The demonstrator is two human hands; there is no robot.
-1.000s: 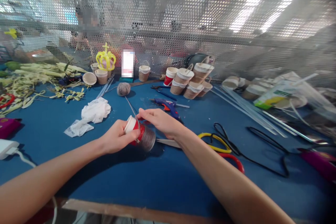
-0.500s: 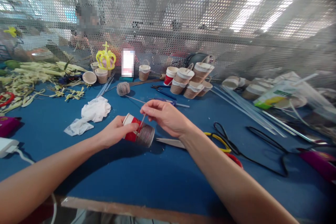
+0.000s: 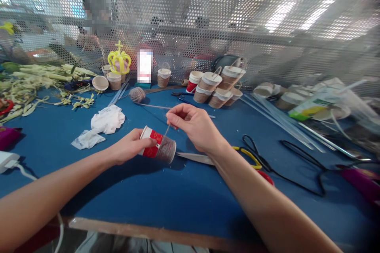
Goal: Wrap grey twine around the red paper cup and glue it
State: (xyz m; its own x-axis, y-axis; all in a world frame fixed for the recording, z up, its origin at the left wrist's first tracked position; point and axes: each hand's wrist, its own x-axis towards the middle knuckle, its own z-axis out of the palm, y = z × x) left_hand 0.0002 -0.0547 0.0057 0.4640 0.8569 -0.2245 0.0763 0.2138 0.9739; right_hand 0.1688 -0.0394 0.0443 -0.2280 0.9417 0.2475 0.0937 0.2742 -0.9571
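1 cup, partly covered, clamped in left grip | right grip pinches yarn | scissors part-hidden

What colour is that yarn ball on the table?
The yarn ball looks mostly grey; the head view shows it best.

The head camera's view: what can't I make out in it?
All in the head view:
Left hand: most fingers hidden behind the cup it holds.
Cup's far side: turned from the camera.
Yarn: where it is pinched, covered by the right hand.
Scissors' pivot: behind the right forearm.
Bright screen: pixelated.
Purple object: cut off by the left edge.
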